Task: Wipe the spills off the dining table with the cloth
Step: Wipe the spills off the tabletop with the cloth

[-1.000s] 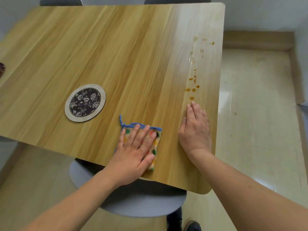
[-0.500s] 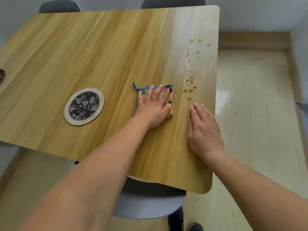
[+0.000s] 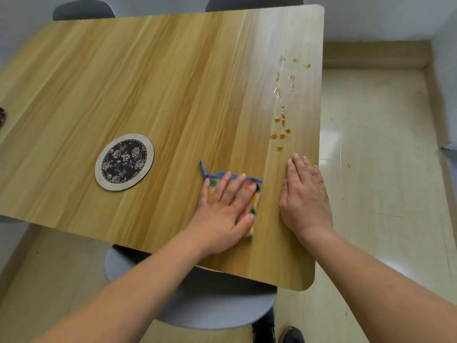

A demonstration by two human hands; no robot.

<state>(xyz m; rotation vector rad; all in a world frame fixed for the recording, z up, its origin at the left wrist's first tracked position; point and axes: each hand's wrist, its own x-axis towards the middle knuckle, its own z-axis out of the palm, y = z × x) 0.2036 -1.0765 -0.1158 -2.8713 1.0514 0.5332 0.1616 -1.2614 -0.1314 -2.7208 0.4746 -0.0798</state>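
Cloth [image 3: 254, 201], small, soft and light, lies flat on the wooden worktop [image 3: 173, 95] near its front edge, pinned under the left hand [image 3: 222, 211], whose grip is a spread palm pressing down, not a clench. The right hand [image 3: 304, 199] rests flat and empty just beside it. Amber spills [image 3: 280, 134] bead beyond the right fingertips, apart from the cloth. It probably slides easily on this smooth top; its blue-trimmed edge looks best for pinching.

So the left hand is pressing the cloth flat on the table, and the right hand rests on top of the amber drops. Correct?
Not quite. In the head view the right hand lies flat on bare table, just short of the amber drops. The left hand does press the cloth flat.
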